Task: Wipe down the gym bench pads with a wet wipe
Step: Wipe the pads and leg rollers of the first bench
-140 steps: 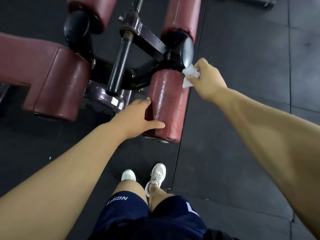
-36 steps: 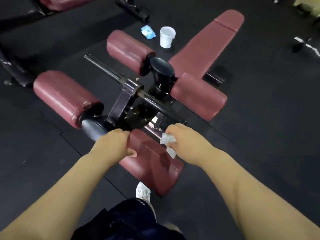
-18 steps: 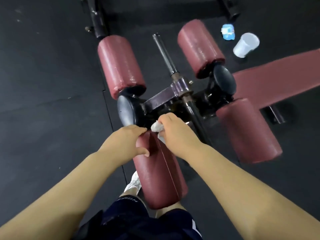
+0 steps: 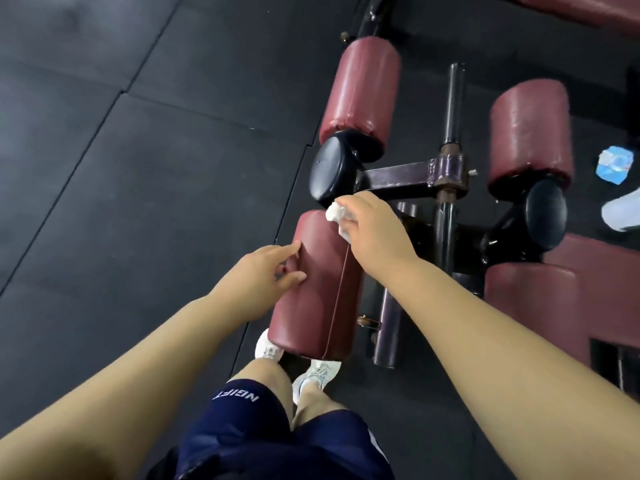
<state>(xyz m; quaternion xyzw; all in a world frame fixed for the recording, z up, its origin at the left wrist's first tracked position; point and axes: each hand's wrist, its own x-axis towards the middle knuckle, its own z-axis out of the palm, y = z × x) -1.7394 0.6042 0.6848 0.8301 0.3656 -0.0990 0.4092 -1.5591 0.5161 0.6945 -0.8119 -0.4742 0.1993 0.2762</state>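
Our right hand point(image 4: 374, 237) squeezes the wipe point(image 4: 335, 213) on the red pad point(image 4: 318, 299); our loose left hand point(image 4: 263, 275) maybe touches it.

Reaching forward with both bare arms, forearms converging. Right hand point(image 4: 372, 233) knuckles up, fingers curled, pinching a crumpled wet wipe point(image 4: 335, 212). Left hand point(image 4: 263, 275) near, below and left of that grip, fingers loosely straight, fingertips touching the roller pad point(image 4: 318, 289).

Wipe point(image 4: 336, 213) on nearest roller pad point(image 4: 318, 306); apparently a cup point(image 4: 623, 214) far right.
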